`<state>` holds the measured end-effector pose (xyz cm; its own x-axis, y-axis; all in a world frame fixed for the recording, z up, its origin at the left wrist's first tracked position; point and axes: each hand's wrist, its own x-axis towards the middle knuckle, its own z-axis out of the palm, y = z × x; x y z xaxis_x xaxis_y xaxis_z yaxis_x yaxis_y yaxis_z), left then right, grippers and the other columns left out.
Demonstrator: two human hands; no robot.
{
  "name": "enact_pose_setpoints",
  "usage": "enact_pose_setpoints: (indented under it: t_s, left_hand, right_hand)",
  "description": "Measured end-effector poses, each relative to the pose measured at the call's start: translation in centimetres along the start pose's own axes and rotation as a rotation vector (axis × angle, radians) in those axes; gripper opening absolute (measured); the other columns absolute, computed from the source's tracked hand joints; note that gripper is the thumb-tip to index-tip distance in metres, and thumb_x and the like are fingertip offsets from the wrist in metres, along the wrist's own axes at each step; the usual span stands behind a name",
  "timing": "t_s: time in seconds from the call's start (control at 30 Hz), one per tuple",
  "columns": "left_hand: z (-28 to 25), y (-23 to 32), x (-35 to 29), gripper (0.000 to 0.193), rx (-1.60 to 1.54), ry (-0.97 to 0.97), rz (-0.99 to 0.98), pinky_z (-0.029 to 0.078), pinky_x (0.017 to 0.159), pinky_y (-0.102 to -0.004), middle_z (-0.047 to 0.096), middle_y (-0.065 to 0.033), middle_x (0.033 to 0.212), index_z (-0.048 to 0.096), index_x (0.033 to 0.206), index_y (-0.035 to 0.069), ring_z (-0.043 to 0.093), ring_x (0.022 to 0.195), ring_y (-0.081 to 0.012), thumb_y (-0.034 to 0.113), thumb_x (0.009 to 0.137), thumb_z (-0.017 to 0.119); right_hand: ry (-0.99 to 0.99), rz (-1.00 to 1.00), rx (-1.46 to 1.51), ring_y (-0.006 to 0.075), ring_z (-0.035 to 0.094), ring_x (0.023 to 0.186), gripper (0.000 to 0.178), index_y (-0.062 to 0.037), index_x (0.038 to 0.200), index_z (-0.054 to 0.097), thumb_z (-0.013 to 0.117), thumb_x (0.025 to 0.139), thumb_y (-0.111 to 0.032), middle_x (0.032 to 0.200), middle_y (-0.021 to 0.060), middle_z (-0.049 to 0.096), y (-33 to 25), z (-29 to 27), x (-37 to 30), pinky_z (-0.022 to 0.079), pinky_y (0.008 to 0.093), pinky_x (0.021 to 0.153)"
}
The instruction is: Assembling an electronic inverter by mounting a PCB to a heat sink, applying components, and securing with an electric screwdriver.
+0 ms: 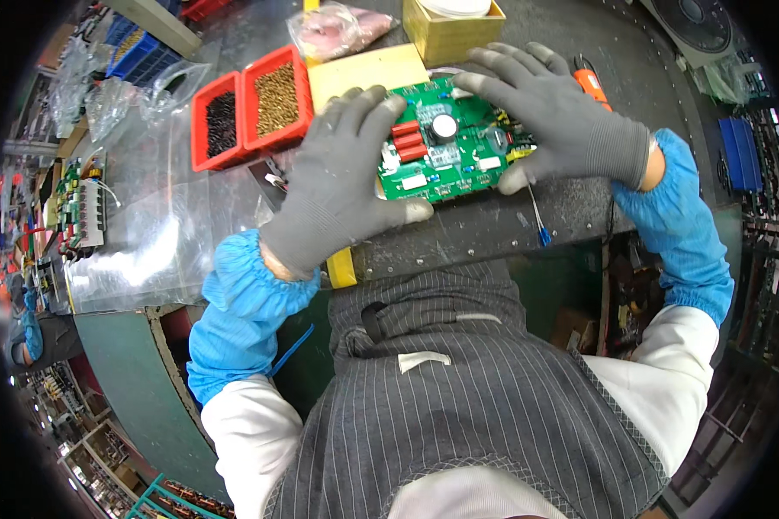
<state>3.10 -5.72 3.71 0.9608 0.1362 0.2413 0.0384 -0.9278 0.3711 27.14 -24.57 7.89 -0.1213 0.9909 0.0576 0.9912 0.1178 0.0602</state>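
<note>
A green circuit board lies between my gloved hands on the dark bench, close to its front edge. Red cylindrical parts, a round white-topped component and yellow parts stand up from it. My left hand grips its left side, with the thumb along the near edge. On the right side my right hand holds the board, fingers over the far corner and thumb by the near corner. Some of my fingertips overlap its parts. A thin cable with a blue connector hangs from the board's near right, toward the bench edge.
Two red bins, one of black screws and one of brass-coloured screws, stand left of a yellow sheet. Behind are a yellow box and an orange-handled tool. Far left are another board and a person.
</note>
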Motion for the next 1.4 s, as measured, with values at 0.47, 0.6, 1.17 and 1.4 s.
enact_pose_setpoints:
  t_s: [0.47,0.6,1.17,1.4]
  left_hand:
    - [0.6,-2.8,-2.2,0.140,-0.343,-0.057,-0.090,0.038,0.116,-0.0564,0.041,-0.0275,0.149,0.023,0.160,0.006,0.042,0.141,-0.0494,0.056,0.053,0.096]
    - [1.0,-2.6,-1.9,0.130,-0.392,-0.028,-0.185,0.039,0.116,-0.0513,0.043,-0.0223,0.150,0.028,0.161,0.007,0.045,0.141,-0.0432,0.031,0.055,0.100]
    - [1.4,-4.4,-2.0,0.133,-0.435,0.033,-0.034,0.049,0.104,-0.0505,0.051,-0.0246,0.137,0.035,0.156,0.002,0.057,0.126,-0.0435,0.060,0.053,0.095]
    - [1.4,-5.4,-2.0,0.078,-0.609,0.053,-0.170,0.045,0.110,-0.0464,0.058,-0.0237,0.134,0.045,0.149,-0.002,0.057,0.131,-0.0379,0.038,0.091,0.077]
  right_hand:
    - [-0.010,-0.002,0.121,0.0335,0.047,0.143,0.099,-0.0097,0.146,0.047,0.091,0.065,-0.046,0.152,0.0137,0.051,-3.0,0.7,2.2,0.036,0.0531,0.116]
    - [-0.073,0.033,0.137,0.0341,0.044,0.147,0.105,-0.0103,0.150,0.045,0.091,0.063,-0.047,0.156,0.0128,0.048,-3.0,0.7,2.3,0.034,0.0544,0.117]
    - [-0.124,0.090,0.151,0.0324,0.045,0.146,0.113,-0.0119,0.154,0.042,0.096,0.057,-0.032,0.160,0.0107,0.045,-3.7,0.4,2.2,0.032,0.0558,0.120]
    - [-0.124,0.105,0.174,0.0312,0.046,0.147,0.114,-0.0126,0.154,0.042,0.096,0.055,-0.030,0.162,0.0098,0.044,-4.2,0.5,2.1,0.034,0.0545,0.118]
